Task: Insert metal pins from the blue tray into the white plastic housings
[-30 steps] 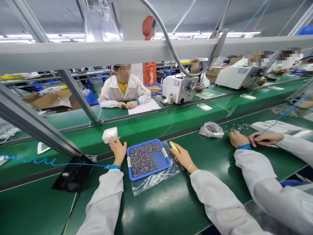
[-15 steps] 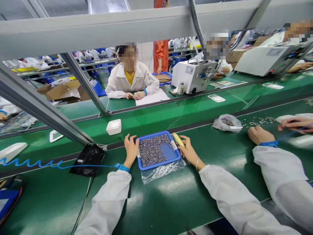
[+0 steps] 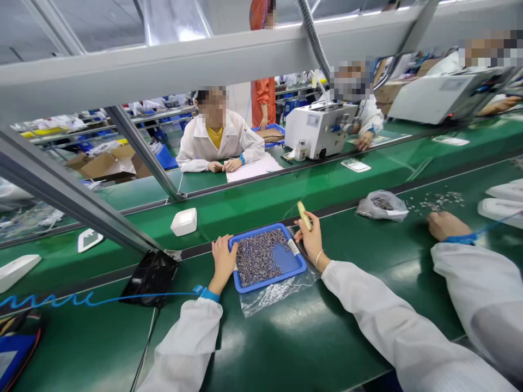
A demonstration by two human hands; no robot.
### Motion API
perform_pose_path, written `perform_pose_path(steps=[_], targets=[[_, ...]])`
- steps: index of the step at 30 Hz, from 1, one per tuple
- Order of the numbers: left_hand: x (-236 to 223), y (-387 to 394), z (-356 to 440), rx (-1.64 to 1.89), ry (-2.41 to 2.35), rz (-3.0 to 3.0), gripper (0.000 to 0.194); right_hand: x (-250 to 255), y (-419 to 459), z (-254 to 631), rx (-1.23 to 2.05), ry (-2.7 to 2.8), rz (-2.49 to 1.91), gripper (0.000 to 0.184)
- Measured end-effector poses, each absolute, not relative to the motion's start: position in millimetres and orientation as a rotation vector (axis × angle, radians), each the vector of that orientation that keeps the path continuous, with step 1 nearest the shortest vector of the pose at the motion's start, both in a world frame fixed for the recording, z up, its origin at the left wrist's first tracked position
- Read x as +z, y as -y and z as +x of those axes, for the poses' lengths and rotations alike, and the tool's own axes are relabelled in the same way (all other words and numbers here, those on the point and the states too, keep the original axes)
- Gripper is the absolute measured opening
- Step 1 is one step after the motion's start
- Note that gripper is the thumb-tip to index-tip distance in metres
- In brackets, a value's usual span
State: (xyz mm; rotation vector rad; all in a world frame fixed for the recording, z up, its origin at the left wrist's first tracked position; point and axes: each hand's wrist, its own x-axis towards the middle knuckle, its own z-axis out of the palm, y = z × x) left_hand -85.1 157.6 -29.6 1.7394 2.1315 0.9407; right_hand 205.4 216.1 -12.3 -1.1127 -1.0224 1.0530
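A shallow blue tray (image 3: pixel 291 263) holds many small metal pin-like parts (image 3: pixel 258 256), with bare blue bottom showing at its right. My left hand (image 3: pixel 223 258) grips the tray's left rim near the far corner; a blue wrist strap is on that wrist. Just off the right rim, my right hand (image 3: pixel 310 238) is closed around a pale yellow, stick-shaped object (image 3: pixel 304 215), which points up and away from me. Its exact kind is unclear. Under the tray, a clear plastic bag (image 3: pixel 269 296) sticks out at the front and right.
A small black fan (image 3: pixel 152 279) stands at left by a slanted metal post. A white box (image 3: pixel 183 221) sits beyond the tray. At right, a co-worker's hand (image 3: pixel 448 226) rests near scattered small parts and an open plastic bag (image 3: pixel 383 206). A blue coiled cord runs left.
My right hand has come up off the tray's right edge, tilting the yellow object more upright. My left hand stays at the left rim. The co-worker's other hand has left the view.
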Motion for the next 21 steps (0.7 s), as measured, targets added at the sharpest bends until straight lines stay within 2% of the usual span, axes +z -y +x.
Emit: perform_pose_path(steps=[4,10,14,21], targets=[[-31.7,-158.7,-87.3,0.93,-2.139,1.765,0.037,-13.0,-231.8,205.6,1.044,1.056,-1.096,0.057],[-34.1,-159.5,-89.8,0.911,-2.137,1.794,0.037,-14.1,-245.6,207.0,1.074,1.2,-1.093,0.078],[-35.6,-159.6,-90.6,0.921,-2.136,1.797,0.036,-12.9,-250.3,207.4,1.005,1.304,-1.161,0.06],[-35.0,-160.9,-91.8,0.913,-2.139,1.81,0.036,-5.8,-252.2,207.3,0.653,1.474,-1.284,0.04]])
